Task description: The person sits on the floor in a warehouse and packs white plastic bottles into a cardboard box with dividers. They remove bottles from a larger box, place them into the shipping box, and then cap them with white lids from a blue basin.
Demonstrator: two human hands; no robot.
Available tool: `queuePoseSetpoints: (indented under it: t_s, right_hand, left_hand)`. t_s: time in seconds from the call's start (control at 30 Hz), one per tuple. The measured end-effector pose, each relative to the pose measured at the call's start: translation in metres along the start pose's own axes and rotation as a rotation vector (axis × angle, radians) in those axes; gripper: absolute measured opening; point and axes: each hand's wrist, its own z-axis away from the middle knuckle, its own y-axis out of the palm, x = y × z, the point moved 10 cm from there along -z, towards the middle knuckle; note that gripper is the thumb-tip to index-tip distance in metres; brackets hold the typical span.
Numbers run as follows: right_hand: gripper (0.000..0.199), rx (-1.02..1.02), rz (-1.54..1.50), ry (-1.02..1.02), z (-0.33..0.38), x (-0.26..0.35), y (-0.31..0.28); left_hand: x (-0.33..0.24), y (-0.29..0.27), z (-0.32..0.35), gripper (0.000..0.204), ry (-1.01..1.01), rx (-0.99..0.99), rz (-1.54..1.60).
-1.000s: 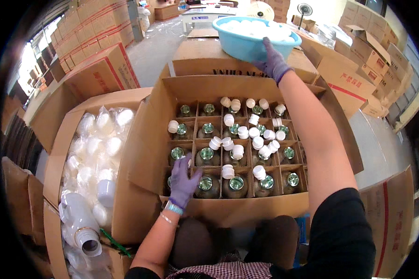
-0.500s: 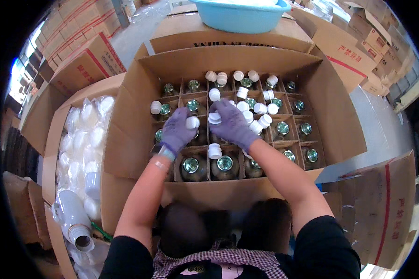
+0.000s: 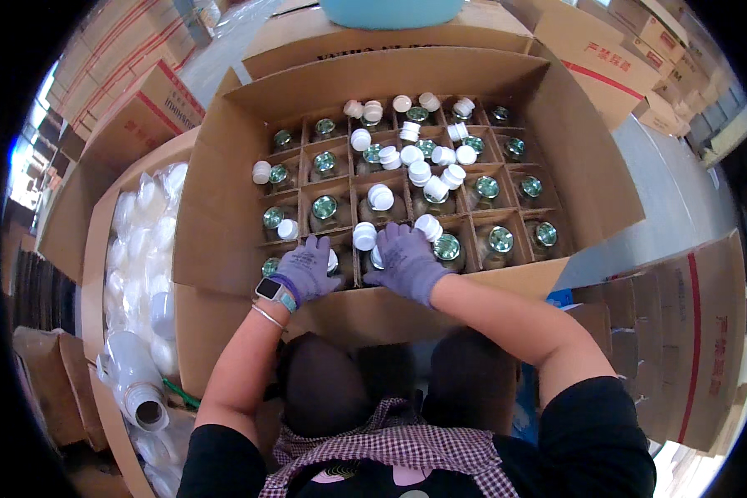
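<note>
Warehouse of stacked cartons (image 3: 639,50), divided box (image 3: 224,207), gloved left hand (image 3: 305,272) and right hand (image 3: 407,261), fingers spread flat on bottles (image 3: 324,207)

Blue basin (image 3: 390,12) (beyond the box)

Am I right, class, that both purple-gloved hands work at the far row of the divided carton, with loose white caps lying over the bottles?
Not quite: the head view shows the left hand and right hand at the near row of the carton. White caps do lie over bottles.

Purple knit gloves on left hand (image 3: 307,272) and right hand (image 3: 407,261). Smartwatch plus thin bangle just behind left glove. Short black sleeves, checked apron.
</note>
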Motion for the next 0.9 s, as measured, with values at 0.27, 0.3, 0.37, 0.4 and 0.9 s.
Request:
queuePoseSetpoints:
  t_s: [0.27,0.3,0.37,0.4,0.9]
  right_hand:
    - [0.083,0.06,-0.134,0.032,-0.013,0.0,0.024]
    - [0.081,-0.06,-0.169,-0.015,-0.006,-0.004,0.016]
    - [0.069,-0.347,-0.333,-0.114,0.011,-0.018,-0.014]
    - [0.065,-0.417,-0.315,-0.022,0.022,-0.035,-0.03]
    - [0.049,-0.242,-0.103,0.22,0.054,-0.103,-0.009]
  left_hand:
    - [0.003,0.017,-0.007,0.08,-0.067,0.081,-0.093]
    - [0.005,0.019,-0.003,0.081,-0.068,0.055,-0.083]
    - [0.01,0.021,-0.002,0.083,-0.092,0.056,-0.056]
    - [0.012,0.024,-0.003,0.084,-0.09,0.055,-0.051]
    - [-0.051,-0.027,-0.039,0.039,0.099,-0.274,0.217]
